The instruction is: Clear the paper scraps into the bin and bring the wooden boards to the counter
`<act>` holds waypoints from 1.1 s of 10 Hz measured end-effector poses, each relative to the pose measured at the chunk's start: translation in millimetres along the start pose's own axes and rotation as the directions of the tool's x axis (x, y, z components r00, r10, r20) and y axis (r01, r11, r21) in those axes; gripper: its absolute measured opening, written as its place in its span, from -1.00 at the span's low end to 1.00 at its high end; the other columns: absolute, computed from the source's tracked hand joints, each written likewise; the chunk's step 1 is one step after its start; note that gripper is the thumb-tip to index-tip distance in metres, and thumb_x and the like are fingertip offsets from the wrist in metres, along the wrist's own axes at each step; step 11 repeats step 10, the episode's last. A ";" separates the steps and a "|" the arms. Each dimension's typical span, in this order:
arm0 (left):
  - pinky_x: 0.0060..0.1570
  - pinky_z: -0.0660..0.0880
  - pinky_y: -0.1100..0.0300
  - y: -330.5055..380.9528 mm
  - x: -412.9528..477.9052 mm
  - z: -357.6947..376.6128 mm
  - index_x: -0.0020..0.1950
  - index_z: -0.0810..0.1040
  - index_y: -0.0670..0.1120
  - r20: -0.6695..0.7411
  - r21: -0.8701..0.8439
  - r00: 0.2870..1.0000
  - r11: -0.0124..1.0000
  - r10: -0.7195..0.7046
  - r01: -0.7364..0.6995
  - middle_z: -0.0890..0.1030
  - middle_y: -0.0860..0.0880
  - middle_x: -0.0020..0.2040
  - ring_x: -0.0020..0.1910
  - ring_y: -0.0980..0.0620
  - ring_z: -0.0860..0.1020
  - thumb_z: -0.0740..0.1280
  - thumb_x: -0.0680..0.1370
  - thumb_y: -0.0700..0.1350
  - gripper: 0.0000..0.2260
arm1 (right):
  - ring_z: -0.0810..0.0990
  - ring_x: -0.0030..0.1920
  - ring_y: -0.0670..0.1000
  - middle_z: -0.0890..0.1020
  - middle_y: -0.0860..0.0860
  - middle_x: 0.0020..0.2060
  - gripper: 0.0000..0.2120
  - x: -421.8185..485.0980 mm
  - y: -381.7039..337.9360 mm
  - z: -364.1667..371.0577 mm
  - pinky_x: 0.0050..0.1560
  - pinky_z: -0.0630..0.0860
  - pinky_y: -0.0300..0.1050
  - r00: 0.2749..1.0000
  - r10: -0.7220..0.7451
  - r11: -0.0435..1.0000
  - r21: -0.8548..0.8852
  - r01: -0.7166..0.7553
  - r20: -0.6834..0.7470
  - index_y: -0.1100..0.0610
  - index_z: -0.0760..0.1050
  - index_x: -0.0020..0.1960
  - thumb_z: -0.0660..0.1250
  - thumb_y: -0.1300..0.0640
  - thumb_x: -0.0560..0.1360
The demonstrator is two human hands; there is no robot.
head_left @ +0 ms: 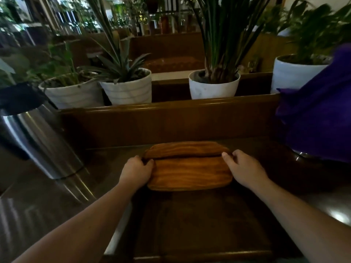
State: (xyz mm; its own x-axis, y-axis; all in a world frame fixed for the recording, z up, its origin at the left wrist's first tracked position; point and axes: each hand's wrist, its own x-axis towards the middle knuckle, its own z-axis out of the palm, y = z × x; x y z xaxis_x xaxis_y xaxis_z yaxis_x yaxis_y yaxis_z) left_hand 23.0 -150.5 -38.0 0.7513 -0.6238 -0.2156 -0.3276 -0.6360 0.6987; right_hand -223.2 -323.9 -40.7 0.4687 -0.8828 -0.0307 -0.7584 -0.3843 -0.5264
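Wooden boards [190, 168], two, oblong with rounded corners and visible grain, lay stacked on the dark counter [199, 215]; left hand [136, 170] and right hand [244, 168] clasped opposite ends, fingers curled over the edges.

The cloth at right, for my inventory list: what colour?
Purple cloth, clearest in the head view.

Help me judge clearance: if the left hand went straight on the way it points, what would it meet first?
Probably the farther wooden board, already at the left hand's fingertips; beyond that, the wooden ledge. Depth is unclear.
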 end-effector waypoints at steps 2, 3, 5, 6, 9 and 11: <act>-0.25 0.58 0.09 0.5 28.0 2.9 0.07 0.47 -0.04 0.011 0.192 0.997 0.978 0.078 -0.079 0.57 -0.08 -0.07 -0.21 -0.01 0.60 0.23 0.54 0.12 -0.73 | 0.52 -0.13 0.00 0.54 -0.02 -0.11 -0.46 15.5 -5.7 3.8 -0.10 0.53 -0.02 0.999 0.032 0.986 -0.163 -0.032 -0.002 0.08 0.46 0.20 0.02 -0.31 0.54; -0.15 0.62 -0.01 -0.2 34.1 3.3 0.09 0.45 -0.02 0.017 0.301 0.996 0.950 0.082 -0.083 0.57 -0.10 -0.05 -0.20 -0.03 0.60 0.19 0.52 0.19 -0.67 | 0.54 -0.15 -0.01 0.57 -0.02 -0.12 -0.46 19.8 -4.9 6.2 -0.15 0.55 -0.03 1.000 0.010 0.981 -0.195 -0.015 -0.024 0.07 0.47 0.19 0.02 -0.32 0.53; -0.03 0.59 -0.04 1.7 33.9 2.2 0.22 0.44 -0.07 -0.022 0.382 0.998 0.923 0.064 -0.051 0.48 -0.13 0.14 -0.07 -0.06 0.57 0.16 0.51 0.23 -0.53 | 0.55 -0.21 -0.02 0.57 -0.04 -0.19 -0.42 24.2 -2.6 7.3 -0.20 0.58 -0.03 0.998 -0.050 0.958 -0.285 0.036 -0.040 0.05 0.48 0.16 -0.02 -0.36 0.51; 0.03 0.58 -0.05 4.7 27.7 -0.1 0.28 0.41 -0.08 0.015 0.387 0.999 0.921 0.041 -0.044 0.46 -0.15 0.18 -0.01 -0.08 0.56 0.18 0.51 0.23 -0.51 | 0.56 -0.14 0.00 0.58 -0.02 -0.11 -0.40 26.0 -1.3 2.6 -0.15 0.59 0.01 0.997 -0.078 0.943 -0.326 0.073 -0.001 0.05 0.47 0.17 -0.01 -0.38 0.49; 0.35 0.31 -0.07 46.0 -28.5 -17.9 0.50 0.07 -0.01 -0.011 0.737 0.837 0.570 0.547 -0.363 0.25 -0.10 0.48 0.45 -0.10 0.22 0.09 0.52 0.28 -0.37 | 0.27 0.44 0.10 0.24 0.04 0.50 -0.24 23.4 -24.9 -44.0 0.34 0.38 0.11 0.835 -0.546 0.723 -0.467 0.509 0.066 -0.01 0.05 0.52 0.03 -0.41 0.46; 0.44 0.08 -0.06 72.0 -46.6 -33.9 0.52 -0.08 0.02 0.049 0.852 0.757 0.368 0.652 -0.373 0.08 -0.08 0.55 0.52 -0.10 0.03 0.02 0.53 0.30 -0.34 | 0.15 0.50 0.13 0.12 0.06 0.54 -0.22 16.5 -45.5 -68.6 0.42 0.27 0.15 0.751 -0.654 0.606 -0.533 0.590 0.087 -0.04 -0.03 0.53 0.07 -0.39 0.45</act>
